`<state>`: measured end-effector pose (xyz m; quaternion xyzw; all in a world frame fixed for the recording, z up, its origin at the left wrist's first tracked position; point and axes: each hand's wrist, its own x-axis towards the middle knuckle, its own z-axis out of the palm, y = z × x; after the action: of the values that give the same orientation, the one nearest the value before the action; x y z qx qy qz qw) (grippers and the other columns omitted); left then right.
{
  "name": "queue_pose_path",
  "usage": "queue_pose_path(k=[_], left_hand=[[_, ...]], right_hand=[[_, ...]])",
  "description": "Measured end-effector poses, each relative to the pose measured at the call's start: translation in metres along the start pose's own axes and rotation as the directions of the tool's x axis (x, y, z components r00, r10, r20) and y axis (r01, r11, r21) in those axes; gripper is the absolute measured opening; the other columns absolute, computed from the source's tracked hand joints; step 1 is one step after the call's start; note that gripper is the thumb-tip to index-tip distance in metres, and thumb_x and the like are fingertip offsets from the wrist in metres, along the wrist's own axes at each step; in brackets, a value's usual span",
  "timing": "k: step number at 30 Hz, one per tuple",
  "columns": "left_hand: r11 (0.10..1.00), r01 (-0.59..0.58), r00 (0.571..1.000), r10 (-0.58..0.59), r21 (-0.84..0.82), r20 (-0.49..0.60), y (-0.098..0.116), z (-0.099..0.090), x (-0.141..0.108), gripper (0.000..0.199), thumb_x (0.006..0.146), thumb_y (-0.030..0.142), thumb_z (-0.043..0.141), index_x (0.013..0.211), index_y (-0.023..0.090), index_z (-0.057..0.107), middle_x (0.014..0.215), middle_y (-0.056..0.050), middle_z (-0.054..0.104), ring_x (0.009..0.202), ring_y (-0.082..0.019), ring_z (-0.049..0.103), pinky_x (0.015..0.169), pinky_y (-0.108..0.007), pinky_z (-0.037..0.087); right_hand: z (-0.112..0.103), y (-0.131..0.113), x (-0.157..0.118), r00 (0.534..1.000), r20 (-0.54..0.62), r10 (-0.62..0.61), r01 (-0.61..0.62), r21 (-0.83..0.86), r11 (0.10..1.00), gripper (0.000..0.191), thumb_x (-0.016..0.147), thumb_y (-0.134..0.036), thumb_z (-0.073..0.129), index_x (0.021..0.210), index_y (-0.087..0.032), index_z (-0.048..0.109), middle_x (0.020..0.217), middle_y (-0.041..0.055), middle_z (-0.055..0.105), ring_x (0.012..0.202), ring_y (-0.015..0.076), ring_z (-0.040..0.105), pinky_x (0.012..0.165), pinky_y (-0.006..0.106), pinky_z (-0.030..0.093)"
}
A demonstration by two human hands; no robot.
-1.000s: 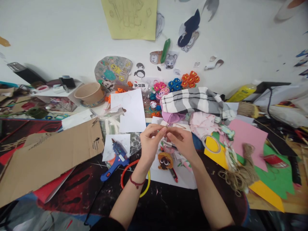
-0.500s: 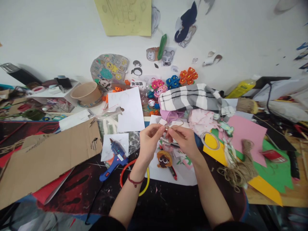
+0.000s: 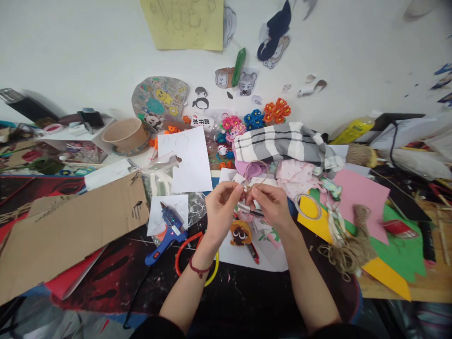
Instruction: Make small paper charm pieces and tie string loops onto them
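Note:
My left hand (image 3: 223,207) and my right hand (image 3: 270,202) are raised close together over the middle of the table. Each pinches part of a thin tan string (image 3: 260,165), which loops up above the fingers. A small pale bit shows between the fingertips, too small to make out. Below the hands, a round orange-yellow figure with a dark face and big white eyes (image 3: 240,233) lies on white paper (image 3: 226,254), with a red and black pen (image 3: 253,253) beside it. A red and yellow ring (image 3: 179,256) lies partly under my left forearm.
A blue glue gun (image 3: 169,234) rests on white paper at left, by a cardboard sheet (image 3: 77,226). At right lie a tape roll (image 3: 298,207), twine (image 3: 356,249) and coloured sheets (image 3: 367,197). Behind are checked cloth (image 3: 278,146) and small flowers (image 3: 277,112).
The hands have drawn slightly apart at the fingertips. The string loop now stands higher and shows more clearly above them. The view has shifted a little.

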<state>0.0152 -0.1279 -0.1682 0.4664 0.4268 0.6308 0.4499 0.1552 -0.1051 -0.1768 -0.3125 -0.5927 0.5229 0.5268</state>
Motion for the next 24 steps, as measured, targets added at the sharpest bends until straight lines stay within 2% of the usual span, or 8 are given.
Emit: queue_pose_path(k=[6, 10, 14, 17, 20, 22, 24], left_hand=[[0.999, 0.006, 1.0, -0.007, -0.049, -0.015, 0.0, 0.0, -0.001, 0.014, 0.087, 0.03, 0.067, 0.084, 0.016, 0.067, 0.073, -0.002, 0.066, 0.069, -0.012, 0.061, 0.067, -0.024, 0.05], [0.993, 0.054, 0.999, -0.054, -0.102, 0.003, -0.005, 0.0, 0.002, 0.013, 0.086, 0.028, 0.068, 0.083, 0.016, 0.068, 0.073, -0.002, 0.066, 0.068, -0.011, 0.06, 0.066, -0.023, 0.049], [0.989, 0.063, 0.998, -0.063, -0.135, 0.003, -0.006, -0.001, 0.003, 0.013, 0.086, 0.029, 0.068, 0.084, 0.016, 0.068, 0.073, -0.002, 0.066, 0.069, -0.011, 0.06, 0.067, -0.023, 0.048], [0.992, 0.071, 0.997, -0.066, -0.1, 0.051, -0.003, -0.005, 0.005, 0.016, 0.086, 0.032, 0.068, 0.083, 0.016, 0.069, 0.073, -0.002, 0.066, 0.067, -0.011, 0.058, 0.066, -0.023, 0.048], [0.996, 0.091, 0.989, -0.091, 0.005, 0.115, 0.0, -0.009, 0.009, 0.028, 0.091, 0.04, 0.059, 0.086, 0.016, 0.073, 0.073, -0.004, 0.066, 0.067, -0.013, 0.058, 0.066, -0.025, 0.048], [0.994, 0.096, 0.98, -0.102, 0.047, 0.168, 0.003, -0.011, 0.011, 0.033, 0.093, 0.044, 0.054, 0.094, 0.017, 0.074, 0.083, -0.006, 0.069, 0.074, -0.015, 0.061, 0.07, -0.026, 0.048], [0.995, 0.082, 0.969, -0.093, 0.053, 0.229, 0.005, -0.012, 0.012, 0.033, 0.092, 0.044, 0.056, 0.105, 0.019, 0.072, 0.101, -0.008, 0.07, 0.086, -0.018, 0.063, 0.077, -0.027, 0.049]], right_hand=[[0.0, 0.0, -0.001, 0.999, 0.001, -0.037, 0.037, 0.026, 0.999, 0.027, 0.093, -0.029, 0.058, 0.07, -0.019, 0.068, 0.065, 0.0004, 0.059, 0.055, 0.0111, 0.053, 0.056, 0.028, 0.042], [0.0, -0.001, -0.001, 1.0, 0.016, -0.026, 0.027, -0.035, 0.999, 0.024, 0.093, -0.03, 0.058, 0.074, -0.019, 0.068, 0.071, 0.0011, 0.06, 0.062, 0.012, 0.056, 0.059, 0.027, 0.044], [0.001, -0.001, 0.001, 0.998, -0.005, -0.069, 0.069, -0.042, 0.997, 0.025, 0.094, -0.033, 0.057, 0.075, -0.019, 0.067, 0.072, 0.0013, 0.059, 0.064, 0.0126, 0.055, 0.06, 0.027, 0.044], [0.0, -0.003, 0.001, 0.997, 0.008, -0.079, 0.08, -0.069, 0.994, 0.026, 0.094, -0.034, 0.056, 0.076, -0.02, 0.066, 0.074, 0.0019, 0.059, 0.066, 0.0132, 0.054, 0.061, 0.028, 0.043], [-0.003, -0.005, 0.001, 0.997, 0.062, -0.051, 0.055, -0.058, 0.997, 0.027, 0.094, -0.037, 0.055, 0.076, -0.02, 0.064, 0.075, 0.0021, 0.057, 0.066, 0.0137, 0.054, 0.063, 0.029, 0.043], [-0.005, -0.004, 0.0, 0.996, 0.092, -0.02, 0.021, -0.008, 1.0, 0.03, 0.093, -0.04, 0.055, 0.073, -0.019, 0.063, 0.073, 0.0018, 0.056, 0.064, 0.0135, 0.053, 0.06, 0.029, 0.043], [-0.006, -0.003, 0.0, 0.989, 0.142, 0.045, -0.054, 0.063, 0.997, 0.032, 0.093, -0.042, 0.056, 0.073, -0.018, 0.061, 0.071, 0.0016, 0.056, 0.061, 0.0129, 0.053, 0.057, 0.028, 0.042]])
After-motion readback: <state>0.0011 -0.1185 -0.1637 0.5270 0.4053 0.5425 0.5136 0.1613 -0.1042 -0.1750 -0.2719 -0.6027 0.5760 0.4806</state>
